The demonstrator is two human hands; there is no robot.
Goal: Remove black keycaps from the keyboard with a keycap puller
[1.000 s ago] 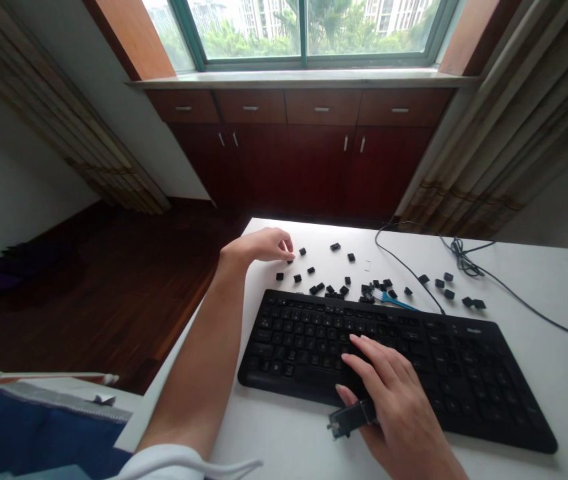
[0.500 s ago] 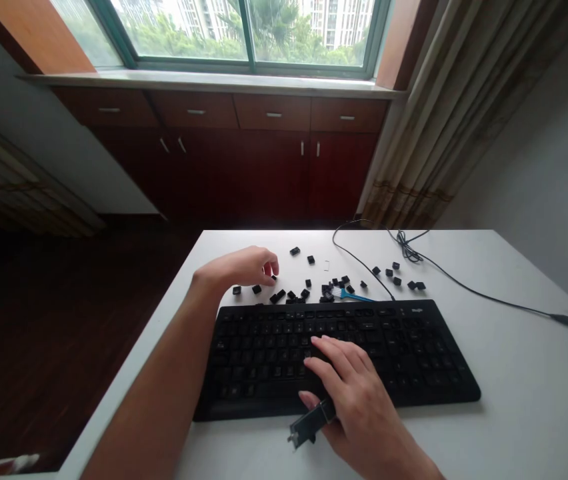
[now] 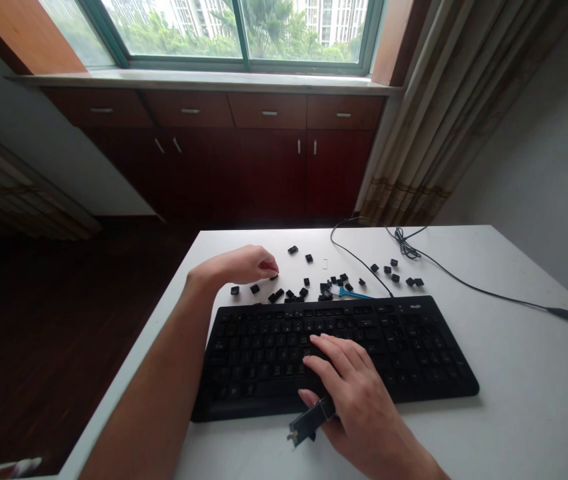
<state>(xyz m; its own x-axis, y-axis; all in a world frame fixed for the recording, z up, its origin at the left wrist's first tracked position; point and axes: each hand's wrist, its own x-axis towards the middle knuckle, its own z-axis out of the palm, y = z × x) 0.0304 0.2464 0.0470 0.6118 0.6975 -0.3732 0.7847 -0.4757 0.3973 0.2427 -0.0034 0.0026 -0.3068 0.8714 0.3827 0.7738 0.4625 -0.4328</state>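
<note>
My left hand [image 3: 251,265] reaches past the keyboard's far left corner. Its thumb and fingertips are pinched on a small black keycap [image 3: 274,277] at the tabletop. The black keyboard [image 3: 264,387] lies in front of me, with some keys apparently off. Over its middle rests my right hand [image 3: 354,393], fingers lying on the keys. A short dark tool with a metal tip [image 3: 307,425] is held between its thumb and palm, sticking out toward the lower left; its exact kind does not show. Several loose keycaps [image 3: 276,295] are scattered behind the keyboard.
A blue brush [image 3: 354,293] with white bristles lies among the keycaps. The keyboard's cable [image 3: 351,248] runs to a coil [image 3: 407,247] and on to a plug [image 3: 564,313] at the right. The white table [image 3: 509,373] has its left edge beside my left forearm.
My left fingertips have closed together on the keycap they hovered over. My right hand stays on the keyboard with the dark tool. The view has shifted slightly.
</note>
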